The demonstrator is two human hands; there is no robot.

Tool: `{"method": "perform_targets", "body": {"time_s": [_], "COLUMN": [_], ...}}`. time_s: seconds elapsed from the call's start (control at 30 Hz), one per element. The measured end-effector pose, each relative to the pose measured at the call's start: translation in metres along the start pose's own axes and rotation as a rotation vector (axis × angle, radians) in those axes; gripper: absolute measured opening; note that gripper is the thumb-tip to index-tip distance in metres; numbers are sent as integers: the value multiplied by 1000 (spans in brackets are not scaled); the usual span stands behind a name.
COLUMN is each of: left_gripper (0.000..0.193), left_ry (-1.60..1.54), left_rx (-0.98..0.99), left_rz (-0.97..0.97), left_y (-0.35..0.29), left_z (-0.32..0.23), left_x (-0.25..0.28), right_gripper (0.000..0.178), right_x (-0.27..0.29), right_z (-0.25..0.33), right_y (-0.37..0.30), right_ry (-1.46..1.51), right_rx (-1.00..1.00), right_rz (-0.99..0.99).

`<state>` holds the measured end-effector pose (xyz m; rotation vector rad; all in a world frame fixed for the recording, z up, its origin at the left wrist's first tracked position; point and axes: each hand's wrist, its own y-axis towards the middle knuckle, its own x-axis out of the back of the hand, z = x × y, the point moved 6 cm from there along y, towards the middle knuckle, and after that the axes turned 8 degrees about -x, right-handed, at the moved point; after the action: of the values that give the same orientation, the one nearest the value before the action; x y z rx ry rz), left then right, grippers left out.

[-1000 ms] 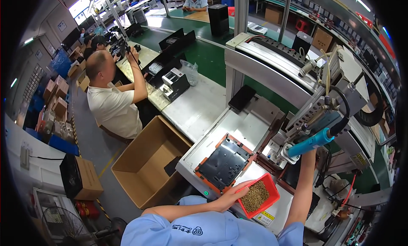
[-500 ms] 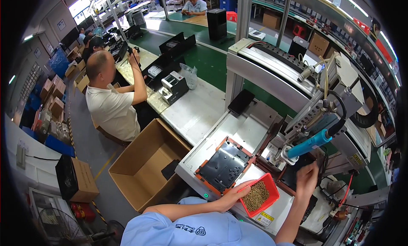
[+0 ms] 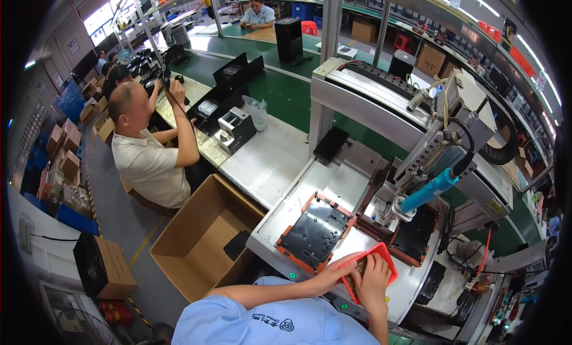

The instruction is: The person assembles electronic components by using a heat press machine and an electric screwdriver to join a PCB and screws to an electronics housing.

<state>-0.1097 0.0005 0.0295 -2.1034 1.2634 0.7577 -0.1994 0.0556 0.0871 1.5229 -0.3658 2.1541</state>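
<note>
"Where's the red bin (image 3: 391,266)?"
"Under the right hand (image 3: 373,279), whose fingers dip inside (whether they pinch anything, I can't tell); the left hand (image 3: 332,276) grips its left side."
"And inside?"
"Small brass-coloured pieces (image 3: 360,266). Farther left, an open cardboard box (image 3: 199,229) holds a black object (image 3: 236,245); between them, a black panel (image 3: 316,232) sits in an orange frame (image 3: 298,262)."

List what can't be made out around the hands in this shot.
Head view:
- Right hand fingertips, and whether they pinch anything: hidden by its own bent fingers, inside the red bin.
- Most brass-coloured small parts: covered by the right hand; single shapes too small to tell.
- Left hand: any fingers under the bin, hidden by it.
- Fan: cut off by the lower edge.
</note>
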Motion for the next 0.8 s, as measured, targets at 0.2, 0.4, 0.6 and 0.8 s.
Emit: {"method": "perform_targets", "body": {"time_s": [0.2, 0.4, 0.6, 0.8], "left_gripper": [50, 50, 50, 51], "left_ry": [-14, -80, -46, -16], "left_rx": [7, 48, 92, 67], "left_rz": [-52, -73, -36, -10], "left_y": [-11, -21, -22, -16], "left_z": [-4, -4, -3, -3], "left_x": [3, 4, 6, 8], "right_gripper": [46, 40, 34, 30], "right_x": [-8, -31, -26, -16], "right_z": [14, 14, 15, 3], "right_y": [-7, -16, -16, -6], "right_ry": [2, -42, 140, 331], "right_rx": [107, 69, -73, -209], "right_rz": [32, 175, 225, 221]}}
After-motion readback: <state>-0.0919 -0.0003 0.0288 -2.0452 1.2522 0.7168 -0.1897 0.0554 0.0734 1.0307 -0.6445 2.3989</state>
